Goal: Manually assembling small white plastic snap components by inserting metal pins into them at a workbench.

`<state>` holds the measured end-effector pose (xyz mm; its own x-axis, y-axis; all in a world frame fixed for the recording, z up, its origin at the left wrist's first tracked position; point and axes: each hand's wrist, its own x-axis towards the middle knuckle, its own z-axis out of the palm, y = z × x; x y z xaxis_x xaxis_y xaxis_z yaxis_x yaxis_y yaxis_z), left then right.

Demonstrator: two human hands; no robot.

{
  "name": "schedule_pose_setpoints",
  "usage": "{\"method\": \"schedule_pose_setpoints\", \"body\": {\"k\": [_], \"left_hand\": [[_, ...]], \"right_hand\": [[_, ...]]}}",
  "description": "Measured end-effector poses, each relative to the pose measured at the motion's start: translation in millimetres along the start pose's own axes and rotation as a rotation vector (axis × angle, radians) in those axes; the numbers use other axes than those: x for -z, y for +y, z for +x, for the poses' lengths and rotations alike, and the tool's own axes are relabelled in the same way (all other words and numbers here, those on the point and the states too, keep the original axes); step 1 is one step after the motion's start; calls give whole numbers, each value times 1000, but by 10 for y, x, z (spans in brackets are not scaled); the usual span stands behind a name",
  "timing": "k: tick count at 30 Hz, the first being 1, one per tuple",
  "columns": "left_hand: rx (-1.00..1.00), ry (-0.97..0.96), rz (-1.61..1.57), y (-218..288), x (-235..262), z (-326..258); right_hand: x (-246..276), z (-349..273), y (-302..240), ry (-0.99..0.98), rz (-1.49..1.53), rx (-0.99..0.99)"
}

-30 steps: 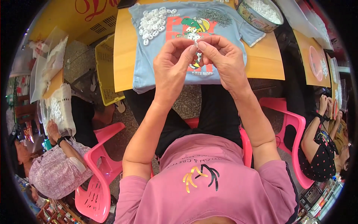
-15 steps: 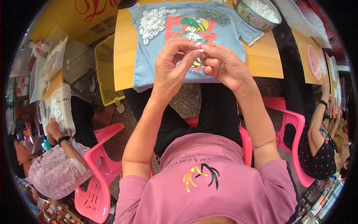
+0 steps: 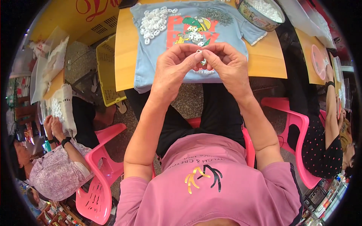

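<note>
Over the near part of a blue-grey T-shirt (image 3: 145, 71), my left hand (image 3: 175, 66) and my right hand (image 3: 228, 66) meet, thumbs and forefingers pinched. A small white plastic piece (image 3: 199, 51) shows between their fingertips, looking like a ring or a holed oval; the fingers hide part of it. Just beyond lies a small cluster of white pieces (image 3: 196, 37) on the shirt's print. Farther left on the shirt is a heap of white oval two-holed pieces (image 3: 154, 23). Small grey metal parts (image 3: 217, 17) are piled at the far right of the shirt.
The shirt covers much of a wooden table (image 3: 126, 52). A round tin (image 3: 260, 20) full of white pieces stands at the far right corner. A yellow crate (image 3: 107, 81) sits left of the table. People on pink chairs (image 3: 100, 184) handle white pieces at both sides.
My hands have drawn level, and the right fingers have curled in and turned against the left ones around the small white piece. Both neighbours' hands have shifted.
</note>
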<state>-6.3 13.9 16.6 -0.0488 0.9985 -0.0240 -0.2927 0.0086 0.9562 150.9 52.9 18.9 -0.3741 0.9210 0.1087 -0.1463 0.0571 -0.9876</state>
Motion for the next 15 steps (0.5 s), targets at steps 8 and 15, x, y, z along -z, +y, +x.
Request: {"method": "schedule_pose_setpoints", "body": {"k": [8,15], "left_hand": [[22,149,-409,-209,-162,-78],[-36,196,-129,-201,-138,-109]], "right_hand": [[-64,-67,125,129,133,15],[68,-6,156,77,78,-31]]}}
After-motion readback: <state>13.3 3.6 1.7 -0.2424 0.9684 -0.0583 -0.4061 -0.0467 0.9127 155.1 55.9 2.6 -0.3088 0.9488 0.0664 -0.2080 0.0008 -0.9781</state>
